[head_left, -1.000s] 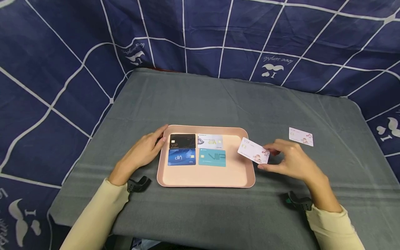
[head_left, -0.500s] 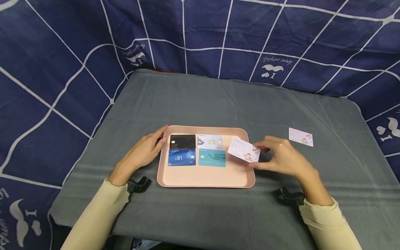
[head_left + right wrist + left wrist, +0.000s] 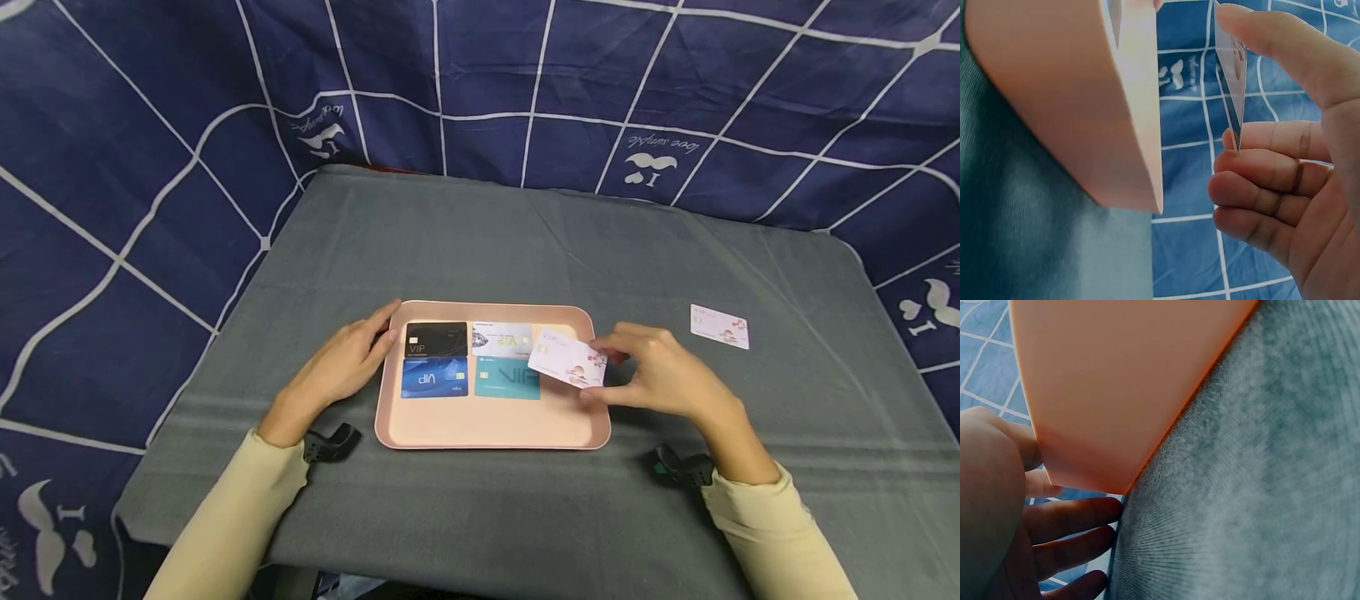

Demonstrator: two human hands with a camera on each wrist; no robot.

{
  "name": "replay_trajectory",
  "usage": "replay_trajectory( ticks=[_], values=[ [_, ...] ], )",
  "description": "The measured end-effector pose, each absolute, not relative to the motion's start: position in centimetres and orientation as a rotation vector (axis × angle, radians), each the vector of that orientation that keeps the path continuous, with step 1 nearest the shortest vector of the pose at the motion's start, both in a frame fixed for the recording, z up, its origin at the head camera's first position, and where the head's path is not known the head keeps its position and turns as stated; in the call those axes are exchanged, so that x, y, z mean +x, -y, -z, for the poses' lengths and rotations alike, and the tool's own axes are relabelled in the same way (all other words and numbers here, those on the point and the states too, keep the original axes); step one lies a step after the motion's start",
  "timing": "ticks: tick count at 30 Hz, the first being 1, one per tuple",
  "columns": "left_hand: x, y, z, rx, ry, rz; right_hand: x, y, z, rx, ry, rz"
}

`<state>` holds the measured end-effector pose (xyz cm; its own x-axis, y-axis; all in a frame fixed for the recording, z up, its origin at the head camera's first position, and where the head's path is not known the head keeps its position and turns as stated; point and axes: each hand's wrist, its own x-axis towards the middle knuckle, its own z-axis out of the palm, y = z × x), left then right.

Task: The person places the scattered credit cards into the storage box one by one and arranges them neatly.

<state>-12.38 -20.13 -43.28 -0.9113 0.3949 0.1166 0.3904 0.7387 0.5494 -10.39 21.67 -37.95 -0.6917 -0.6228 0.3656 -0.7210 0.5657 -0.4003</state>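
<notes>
My right hand (image 3: 660, 375) pinches a pale pink VIP card (image 3: 566, 358) by its right edge, thumb on one side and fingers on the other. Slightly tilted, this card hangs over the right half of a pink tray (image 3: 495, 429), covering part of a teal card (image 3: 498, 380). Beside that lie a black card (image 3: 436, 339), a blue card (image 3: 435, 379) and a silver-white card (image 3: 498, 339), forming two rows. My left hand (image 3: 341, 362) rests against the tray's left rim; its fingers look fairly straight in the left wrist view and touch the tray wall (image 3: 1116, 394).
Another pale pink card (image 3: 719, 326) lies on the grey cloth (image 3: 480, 237) right of the tray. A dark blue curtain (image 3: 487, 75) with white lines surrounds the table. Each wrist wears a black band mount (image 3: 333, 443).
My right hand has carried the pink card leftward, from the tray's right rim to over the teal card's corner. My left hand has stayed at the left rim.
</notes>
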Motion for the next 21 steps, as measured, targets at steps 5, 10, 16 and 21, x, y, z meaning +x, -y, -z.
replay_trajectory(
  ticks=[5,10,16,21],
  values=[
    [-12.3,20.2,43.2,0.660,-2.925,-0.914,-10.4,-20.8,37.7,1.158,2.628,-0.776],
    [-12.3,20.2,43.2,0.646,-2.925,-0.913,-10.3,-20.0,37.4,1.169,2.657,-0.748],
    [-12.3,20.1,43.2,0.645,-2.928,-0.906,-10.3,-19.2,37.3,1.184,2.671,-0.729],
    [-12.3,20.1,43.2,0.643,-2.930,-0.904,-10.3,-18.4,37.0,1.204,2.662,-0.721]
  ],
)
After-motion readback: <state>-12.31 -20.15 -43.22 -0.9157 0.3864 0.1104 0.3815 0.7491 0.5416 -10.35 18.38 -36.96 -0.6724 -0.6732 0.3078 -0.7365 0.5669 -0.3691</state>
